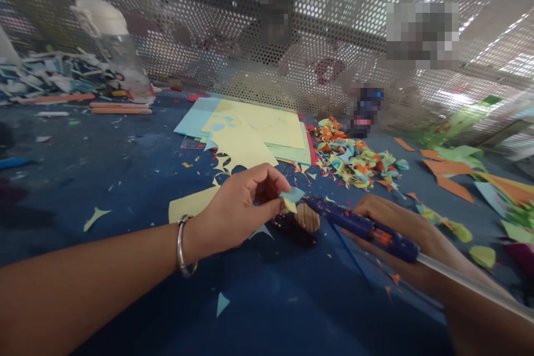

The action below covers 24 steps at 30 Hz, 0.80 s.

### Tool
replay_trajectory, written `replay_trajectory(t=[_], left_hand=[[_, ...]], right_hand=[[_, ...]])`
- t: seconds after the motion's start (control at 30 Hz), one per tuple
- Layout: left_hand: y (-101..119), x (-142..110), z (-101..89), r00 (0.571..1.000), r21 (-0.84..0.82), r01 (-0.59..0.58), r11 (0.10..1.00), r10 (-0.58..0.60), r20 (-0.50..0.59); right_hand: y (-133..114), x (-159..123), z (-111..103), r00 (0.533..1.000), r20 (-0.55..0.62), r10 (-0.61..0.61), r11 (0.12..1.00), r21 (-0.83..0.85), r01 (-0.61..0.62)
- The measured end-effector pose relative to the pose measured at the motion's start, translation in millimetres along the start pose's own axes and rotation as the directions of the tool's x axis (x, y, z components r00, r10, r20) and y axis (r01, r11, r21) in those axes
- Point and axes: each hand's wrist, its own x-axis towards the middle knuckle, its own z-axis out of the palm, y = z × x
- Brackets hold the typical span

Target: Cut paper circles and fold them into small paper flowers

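My left hand [237,208], a silver bangle at its wrist, pinches small blue and yellow paper petals [292,195] between thumb and fingers. My right hand [396,228] is wrapped round a dark blue glue gun [354,221], with a long translucent glue stick [467,278] coming out of its back end. The nozzle points left and is close to the petals; whether it touches them I cannot tell. Beneath the hands lie a round wooden piece [307,218] and a dark red object [294,229], partly hidden.
Yellow and blue paper sheets [258,122] are stacked ahead. A pile of small folded paper pieces [359,161] lies right of them, near orange strips [453,169]. A clear bottle [120,50] stands at the back left, before a perforated metal screen [200,28]. Scraps litter the blue table [137,300].
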Motion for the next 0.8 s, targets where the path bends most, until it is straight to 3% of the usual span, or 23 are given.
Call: replay_trajectory(t=[0.1, 0.23, 0.47, 0.8], left_hand=[[1.0, 1.0, 2.0, 1.000, -0.134, 0.026, 0.991, -0.028, -0.012], [0.0, 2.9, 2.5, 0.990, -0.194, 0.132, 0.972, -0.138, -0.018], [-1.3, 2.3, 2.6, 0.976, -0.293, 0.212, 0.932, -0.219, 0.007], [4.1, -0.6, 2.2, 0.945, -0.327, 0.308, 0.893, -0.326, -0.001]], right_hand=[[5.7, 2.1, 0.0, 0.997, -0.030, 0.072, 0.992, -0.100, -0.074], [10.2, 4.3, -1.6, 0.988, -0.083, 0.131, 0.954, -0.262, -0.148], [11.4, 7.2, -6.5, 0.941, 0.048, 0.336, 0.814, -0.516, -0.265], [33.1, 0.7, -6.0, 0.950, 0.117, 0.290, 0.821, -0.540, -0.184]])
